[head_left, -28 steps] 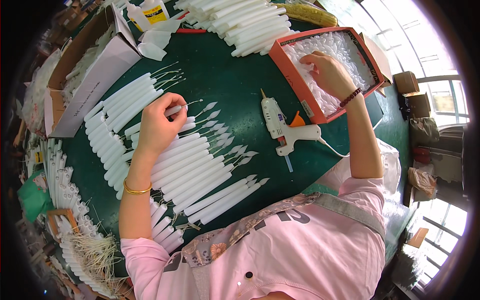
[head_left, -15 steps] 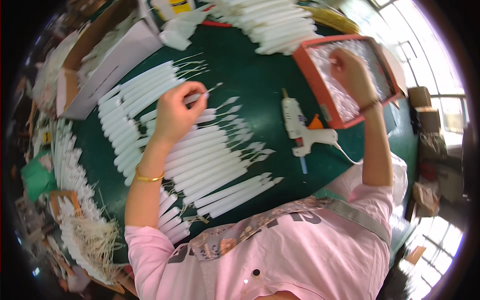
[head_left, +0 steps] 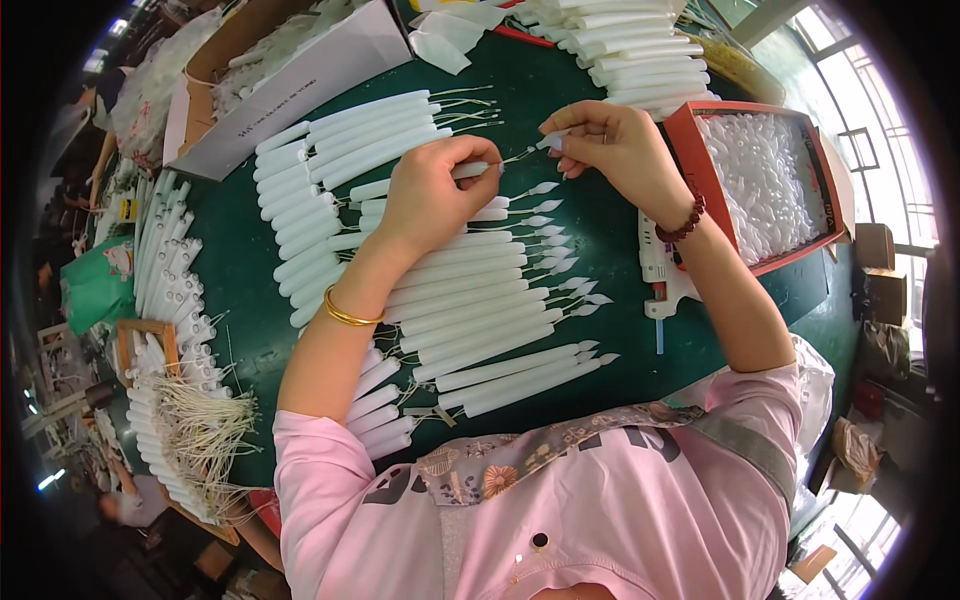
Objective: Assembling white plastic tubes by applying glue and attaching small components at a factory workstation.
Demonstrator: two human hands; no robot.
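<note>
My left hand (head_left: 432, 195) is closed around a white electric taper candle (head_left: 472, 170), whose thin wires stick out to the right. Facing it, my right hand (head_left: 632, 150) pinches a small translucent flame-shaped cap (head_left: 553, 142) at the tip of those wires. Whether the cap touches the wire end is too small to tell. Beneath my left hand lies a row of white candles (head_left: 480, 302), several with flame caps (head_left: 555, 253) on their wires. Above it, other candles (head_left: 370, 125) end in bare wires.
An orange-red box (head_left: 722, 222) of flame caps stands at the right. A white glue gun (head_left: 652, 262) lies partly behind my right forearm. White tubes (head_left: 640, 50) are stacked at the back; a cardboard box (head_left: 290, 95) stands back left. More tubes with wires (head_left: 205, 420) lie left.
My right hand has come out of the orange-red box and moved left with a flame cap to the wire end. My left hand still holds the candle. The whole view has shifted.
</note>
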